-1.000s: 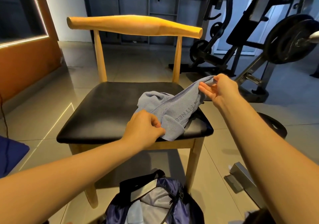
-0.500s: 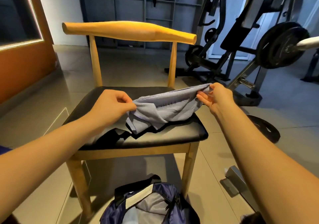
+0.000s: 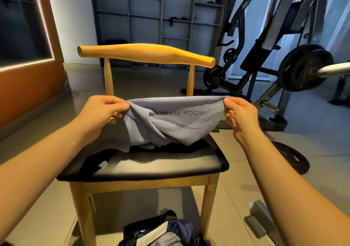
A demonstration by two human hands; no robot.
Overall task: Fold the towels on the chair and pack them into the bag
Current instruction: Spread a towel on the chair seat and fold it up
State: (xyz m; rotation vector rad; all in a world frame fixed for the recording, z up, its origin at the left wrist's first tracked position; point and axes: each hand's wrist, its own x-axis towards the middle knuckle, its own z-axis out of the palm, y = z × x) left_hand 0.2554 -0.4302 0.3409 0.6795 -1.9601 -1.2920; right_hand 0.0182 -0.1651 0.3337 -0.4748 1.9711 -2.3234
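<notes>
Glossy pale floor tiles (image 3: 41, 217) underfoot, grey open shelving (image 3: 145, 14) at the back, black steel weight rack (image 3: 254, 62) right, orange wall panel (image 3: 28, 94) with glowing light strip (image 3: 44, 21) left.

Towel (image 3: 176, 120) above chair (image 3: 151, 166) seat; bag (image 3: 162, 232) on floor before chair.

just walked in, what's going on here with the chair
A person is holding a grey-blue towel up over the chair, the left hand pinching one top corner and the right hand the other, so its top edge is stretched straight. The lower part hangs bunched onto the seat, so it is not yet folded. The bag sits open on the floor in front of the chair.
</notes>
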